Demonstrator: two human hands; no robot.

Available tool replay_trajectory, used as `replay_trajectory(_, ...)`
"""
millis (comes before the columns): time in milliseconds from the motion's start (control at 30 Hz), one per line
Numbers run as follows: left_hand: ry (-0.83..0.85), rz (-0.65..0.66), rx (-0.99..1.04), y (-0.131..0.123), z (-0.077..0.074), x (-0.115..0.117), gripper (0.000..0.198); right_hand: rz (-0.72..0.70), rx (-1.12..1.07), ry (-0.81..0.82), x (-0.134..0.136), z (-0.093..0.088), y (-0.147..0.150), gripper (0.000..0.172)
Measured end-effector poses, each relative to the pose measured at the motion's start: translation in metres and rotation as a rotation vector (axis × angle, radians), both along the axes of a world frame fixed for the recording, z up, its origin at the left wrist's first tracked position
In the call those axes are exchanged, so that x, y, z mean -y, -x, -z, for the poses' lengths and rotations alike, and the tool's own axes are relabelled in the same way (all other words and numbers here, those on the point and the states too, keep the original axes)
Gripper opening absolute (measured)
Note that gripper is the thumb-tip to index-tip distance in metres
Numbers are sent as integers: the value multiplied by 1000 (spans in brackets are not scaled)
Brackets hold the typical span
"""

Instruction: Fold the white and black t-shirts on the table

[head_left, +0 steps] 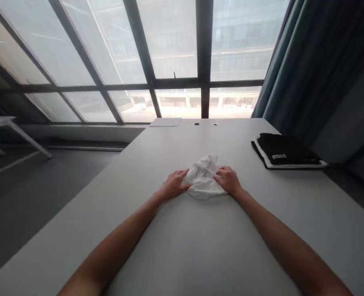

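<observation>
A crumpled white cloth point(204, 179) lies bunched on the white table point(200, 234), its middle raised in folds. Whether it is a garment cannot be made out. At its left side, my left hand point(175, 184) grips the edge, with the thumb nearer to me and the fingers on the far side. My right hand point(228, 180) holds the opposite side, its fingers bent into the folds. Some fingertips are hidden in the fabric. Both forearms reach forward over the tabletop.
Folded black and white clothes point(288, 152) are stacked at the table's right edge. White sheets point(165, 122) lie at the far left corner, near two small holes. Behind are large windows, with a dark curtain point(317, 74) at right. Another table point(3, 121) stands far left.
</observation>
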State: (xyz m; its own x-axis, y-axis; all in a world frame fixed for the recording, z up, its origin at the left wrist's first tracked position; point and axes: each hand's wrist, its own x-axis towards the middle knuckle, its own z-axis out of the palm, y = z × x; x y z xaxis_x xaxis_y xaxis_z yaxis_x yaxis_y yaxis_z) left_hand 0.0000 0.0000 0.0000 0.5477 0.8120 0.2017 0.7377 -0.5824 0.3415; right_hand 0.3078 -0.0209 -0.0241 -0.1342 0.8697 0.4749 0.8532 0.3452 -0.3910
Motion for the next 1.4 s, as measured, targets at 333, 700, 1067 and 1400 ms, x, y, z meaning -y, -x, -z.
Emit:
replay_trajectory(333,-148,94,63,0,1,-1,62,287,-593,-128,-12,1,-22,24)
replay_trajectory(700,-455,-237,241,2,-5,1,45,304,-724,-199,-17,2,-35,26)
replay_trajectory(1067,-283,-14,128,2,11,-7,42,117,-395,-63,-16,12,-27,32)
replay_trajectory(1400,-399,-16,501,1,-1,0,35,-393,-568,32,43,-48,26,19)
